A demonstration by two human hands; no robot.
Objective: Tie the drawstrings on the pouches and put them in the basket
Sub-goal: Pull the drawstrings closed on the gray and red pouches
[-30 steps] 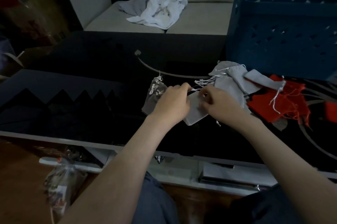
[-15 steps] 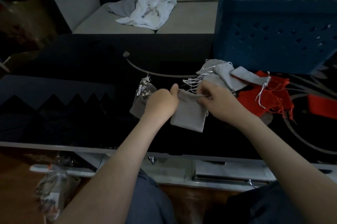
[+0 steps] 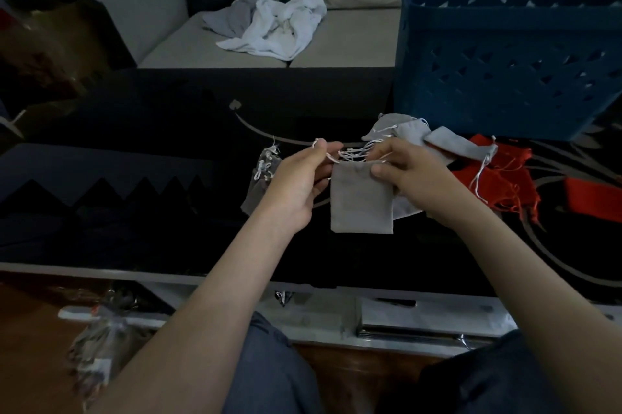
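A grey pouch (image 3: 361,201) hangs mouth-up over the worktop (image 3: 134,228), between the hands. The grip of the left hand (image 3: 299,184) pinches its drawstring (image 3: 332,157); that of the right hand (image 3: 414,174) pinches its top corner. The basket (image 3: 505,76) stands beyond, nearer the right hand.

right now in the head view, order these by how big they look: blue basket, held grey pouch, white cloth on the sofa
1. blue basket
2. white cloth, though farther off, so true size unsure
3. grey pouch, nearest, left hand pinching its drawstring
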